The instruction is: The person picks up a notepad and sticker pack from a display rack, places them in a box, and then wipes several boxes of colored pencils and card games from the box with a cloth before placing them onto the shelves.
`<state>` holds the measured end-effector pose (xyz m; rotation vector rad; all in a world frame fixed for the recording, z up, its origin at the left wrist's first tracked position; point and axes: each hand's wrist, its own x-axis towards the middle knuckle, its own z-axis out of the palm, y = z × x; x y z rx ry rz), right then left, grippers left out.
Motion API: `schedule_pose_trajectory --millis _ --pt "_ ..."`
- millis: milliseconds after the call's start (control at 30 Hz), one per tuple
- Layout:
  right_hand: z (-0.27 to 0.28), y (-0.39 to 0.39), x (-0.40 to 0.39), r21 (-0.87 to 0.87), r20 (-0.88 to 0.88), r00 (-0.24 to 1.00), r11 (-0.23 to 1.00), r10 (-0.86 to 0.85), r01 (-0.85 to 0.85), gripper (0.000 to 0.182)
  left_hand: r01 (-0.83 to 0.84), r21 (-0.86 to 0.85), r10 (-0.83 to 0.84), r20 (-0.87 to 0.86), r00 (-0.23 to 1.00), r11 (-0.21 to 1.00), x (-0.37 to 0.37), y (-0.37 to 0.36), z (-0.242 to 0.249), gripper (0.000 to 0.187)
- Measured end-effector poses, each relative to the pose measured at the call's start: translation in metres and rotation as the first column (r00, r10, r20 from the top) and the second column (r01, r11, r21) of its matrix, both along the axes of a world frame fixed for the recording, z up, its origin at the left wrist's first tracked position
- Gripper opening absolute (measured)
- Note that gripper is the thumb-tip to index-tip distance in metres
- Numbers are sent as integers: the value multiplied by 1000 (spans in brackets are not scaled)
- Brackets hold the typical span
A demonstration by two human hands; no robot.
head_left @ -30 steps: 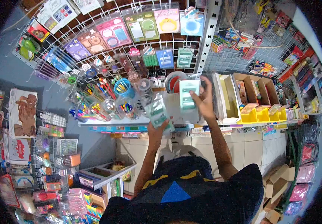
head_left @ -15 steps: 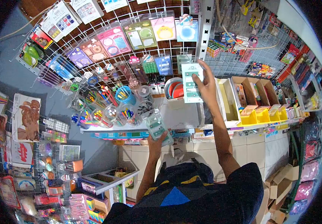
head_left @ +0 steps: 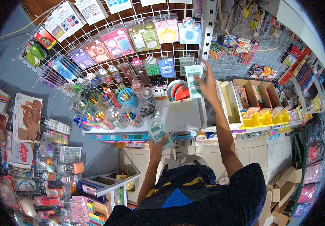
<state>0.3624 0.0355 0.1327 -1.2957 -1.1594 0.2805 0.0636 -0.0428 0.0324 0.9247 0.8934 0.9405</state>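
Note:
My right hand point(head_left: 208, 84) is closed on a flat pale-green packaged card point(head_left: 195, 89), thumb across its front, raised at the wire rack. Just behind the card's top edge hangs a similar greenish packet point(head_left: 186, 60) on the rack. Lower down, my left hand point(head_left: 157, 145) grips several clear-wrapped green packets point(head_left: 156, 127) in front of the shelf edge. Whatever lies under the left fingers is hidden.
Beside the left packets stand clear tubs of pens point(head_left: 131, 116) and a blue basket point(head_left: 126, 97). A white bin with red round items point(head_left: 179, 91) sits below the right-hand card. Cardboard dividers point(head_left: 258, 94) and yellow trays point(head_left: 266, 117) line the shelf at right.
The card in my right hand has risen slightly toward the rack and tilted a little. My left hand and its packets stay in nearly the same place.

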Motion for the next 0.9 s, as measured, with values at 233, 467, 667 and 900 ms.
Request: schedule_pose_trajectory --millis 233,467,667,900 --pt "-11 54 29 -220 300 931 935 -207 278 60 -27 39 29 -61 998 999 -7 -1 2 36" --pt "-27 66 19 -77 261 910 933 -322 352 51 -46 98 59 -137 989 994 -13 -3 1 31" --pt "-33 46 10 203 309 816 872 -488 445 43 -48 19 49 -45 998 999 -12 -1 3 31" --pt "-38 -54 -80 -19 -258 903 932 344 -361 44 109 198 -92 -94 991 974 23 28 33 32"
